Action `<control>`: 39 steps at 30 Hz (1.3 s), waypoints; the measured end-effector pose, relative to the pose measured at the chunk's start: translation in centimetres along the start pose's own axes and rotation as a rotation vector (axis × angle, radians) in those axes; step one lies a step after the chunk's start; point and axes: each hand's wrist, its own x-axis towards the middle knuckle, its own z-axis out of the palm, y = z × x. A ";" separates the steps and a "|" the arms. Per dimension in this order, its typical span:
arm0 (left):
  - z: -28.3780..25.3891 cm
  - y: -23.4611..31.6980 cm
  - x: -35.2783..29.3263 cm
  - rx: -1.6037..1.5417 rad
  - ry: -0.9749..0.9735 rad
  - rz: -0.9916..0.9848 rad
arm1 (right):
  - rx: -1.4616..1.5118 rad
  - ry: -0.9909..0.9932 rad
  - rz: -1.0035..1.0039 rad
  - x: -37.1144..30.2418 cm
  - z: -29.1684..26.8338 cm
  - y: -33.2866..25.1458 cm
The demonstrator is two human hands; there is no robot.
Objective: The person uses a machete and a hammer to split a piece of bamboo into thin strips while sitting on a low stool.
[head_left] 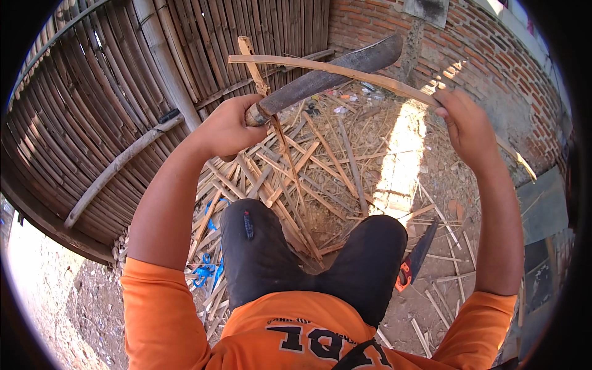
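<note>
Gripping now: I see my left hand clenched tight round the handle of a big dark machete, the blade running up and to the right from the fist.
Right hand: my right hand is closed on a long bamboo strip, thumb side toward me, fingers wrapped over the wood.
Strip position: I see it stretch from my right hand leftward, crossing the blade and touching it, and ending above my left fist; a short length carries on past my right hand, down and to the right.
Second sliver: a thinner bamboo sliver stands up just behind my left fist; I cannot tell whether the hand holds it.
Below the hands: a heap of split bamboo strips lies on the dirt, between my hands and my knees in dark trousers.
Under my right forearm: a saw with an orange handle lies on the ground, well apart from both hands.
Left of my left arm: a woven bamboo fence, with a pole leaning on it.
Beyond my right hand: a brick wall.
</note>
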 end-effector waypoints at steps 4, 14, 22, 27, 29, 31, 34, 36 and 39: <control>2.2 -1.0 0.5 0.143 0.156 0.175 | -0.065 -0.014 -0.010 -1.9 0.9 -0.7; 8.4 -4.7 1.1 -0.114 0.148 -0.034 | 0.008 -0.025 0.142 -5.8 5.7 -3.0; 14.4 -5.1 0.5 -0.410 0.201 -0.137 | 0.079 0.050 0.283 -7.2 9.4 -7.2; 16.6 -3.9 0.2 -0.593 0.172 -0.162 | 0.072 0.049 0.391 -8.4 11.1 -8.6; 16.7 -3.7 -0.1 -0.673 0.118 -0.170 | 0.043 0.054 0.385 -8.5 10.7 -8.4; 16.4 -3.8 -0.2 -0.773 0.047 -0.164 | 0.014 0.077 0.374 -8.2 9.7 -7.9; 16.2 -5.2 -0.1 -0.973 0.217 -0.160 | -0.010 -0.023 0.438 -7.0 7.9 -7.5; 17.5 -8.8 2.0 -0.817 0.335 -0.174 | -0.014 0.013 0.395 -6.7 7.4 -6.6; 20.4 -10.5 4.2 -0.556 0.550 -0.132 | -0.024 -0.039 0.451 -6.6 6.7 -5.7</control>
